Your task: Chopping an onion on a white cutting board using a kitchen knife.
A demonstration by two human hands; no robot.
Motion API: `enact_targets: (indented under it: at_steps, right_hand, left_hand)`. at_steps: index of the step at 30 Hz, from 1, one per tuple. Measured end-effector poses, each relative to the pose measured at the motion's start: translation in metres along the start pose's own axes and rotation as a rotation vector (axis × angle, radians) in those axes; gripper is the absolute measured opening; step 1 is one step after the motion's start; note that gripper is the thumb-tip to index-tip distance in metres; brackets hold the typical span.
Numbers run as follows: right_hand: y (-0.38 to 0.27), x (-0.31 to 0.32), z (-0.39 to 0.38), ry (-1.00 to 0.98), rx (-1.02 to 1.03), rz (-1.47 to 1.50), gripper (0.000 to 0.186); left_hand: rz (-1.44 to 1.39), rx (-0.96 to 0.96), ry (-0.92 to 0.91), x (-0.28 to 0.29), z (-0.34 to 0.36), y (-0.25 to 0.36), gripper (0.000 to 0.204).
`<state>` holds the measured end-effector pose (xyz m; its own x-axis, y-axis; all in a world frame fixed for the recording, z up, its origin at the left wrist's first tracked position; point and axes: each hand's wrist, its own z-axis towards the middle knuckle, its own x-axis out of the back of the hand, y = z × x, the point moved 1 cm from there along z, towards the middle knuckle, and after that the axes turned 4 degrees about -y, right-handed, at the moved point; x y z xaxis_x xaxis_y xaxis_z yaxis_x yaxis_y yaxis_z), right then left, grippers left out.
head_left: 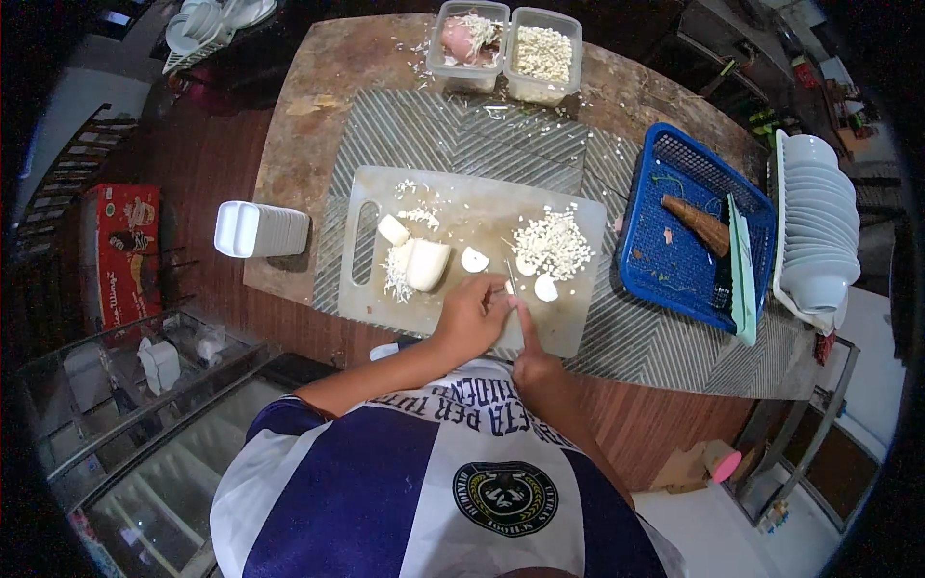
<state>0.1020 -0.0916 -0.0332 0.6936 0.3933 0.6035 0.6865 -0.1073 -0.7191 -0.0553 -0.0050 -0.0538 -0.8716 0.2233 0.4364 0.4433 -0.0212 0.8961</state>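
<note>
A pale cutting board (462, 328) with a handle slot lies before me. My left hand (469, 316) is closed, its fingertips pinching a small white food piece (509, 288) on the board. My right hand (536, 366) grips a knife (512, 274), index finger stretched along it; the thin blade stands beside the left fingertips and the handle is hidden. White slices (473, 259) and a heap of small white dice (554, 243) lie around the blade. Left of my hands rest a large smooth white chunk (427, 266), a smaller piece (393, 229) and fine white bits.
At the far edge stand two clear tubs, one with pink meat and white shreds (469, 43), one with white dice (542, 58). Stacked white containers (262, 229) are at left. On the right, a blue basket (639, 260) holds a brown cone-shaped thing (696, 224), beside a white bowl rack (817, 231).
</note>
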Motion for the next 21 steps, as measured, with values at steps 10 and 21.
enact_targets:
  at_steps: [10, 21]
  right_hand:
    - [0.018, 0.006, -0.008, -0.088, -0.052, 0.082, 0.082]
    - [0.008, 0.017, 0.001, -0.144, -0.199, 0.032, 0.077]
  left_hand:
    - [-0.007, 0.022, 0.019, 0.004, 0.001, 0.007, 0.028]
    - [-0.013, 0.119, -0.018, 0.011, -0.002, -0.012, 0.032]
